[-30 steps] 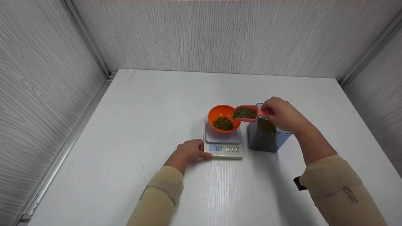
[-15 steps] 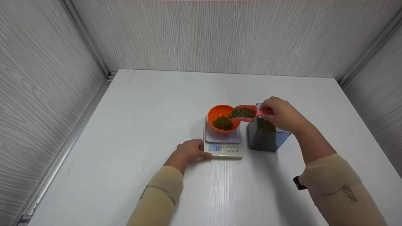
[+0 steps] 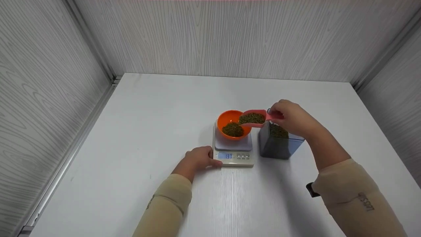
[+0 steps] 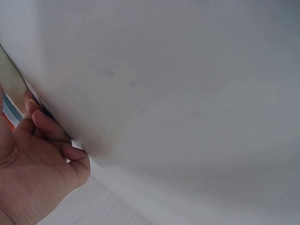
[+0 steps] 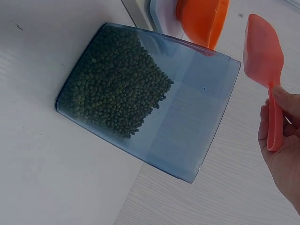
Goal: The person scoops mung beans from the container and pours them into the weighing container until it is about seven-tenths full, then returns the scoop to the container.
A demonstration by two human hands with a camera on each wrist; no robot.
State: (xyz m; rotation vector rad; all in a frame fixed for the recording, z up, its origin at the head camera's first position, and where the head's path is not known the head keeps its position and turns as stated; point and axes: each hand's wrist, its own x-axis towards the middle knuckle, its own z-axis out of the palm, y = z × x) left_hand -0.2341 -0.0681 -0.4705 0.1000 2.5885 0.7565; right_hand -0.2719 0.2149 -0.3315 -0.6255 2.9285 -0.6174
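My right hand (image 3: pixel 292 119) pinches the handle of a pink scoop (image 5: pixel 263 52), its bowl heaped with mung beans (image 3: pixel 252 118). The scoop's front lip overlaps the right side of an orange bowl (image 3: pixel 227 117) in the head view. Inside that bowl lies a mound of mung beans (image 3: pixel 233 130). Under the bowl is a white kitchen scale (image 3: pixel 233 144) with a lit display (image 3: pixel 225 155). At the scale's front left corner, my left hand (image 3: pixel 199 157) grips its edge, thumb along the front and fingers curled against the side. The left wrist view shows those fingers (image 4: pixel 47 124) close up.
Just right of the scale stands a clear bluish container (image 5: pixel 197 108), part filled with mung beans (image 5: pixel 117 79); my right forearm passes beside it. A white table (image 3: pixel 158 108) spreads around everything. Wood-grain panels (image 3: pixel 210 39) enclose it at the back and sides.
My right hand and the scoop have shifted slightly left, carrying the lip further over the bowl. The left hand, scale and container look still.
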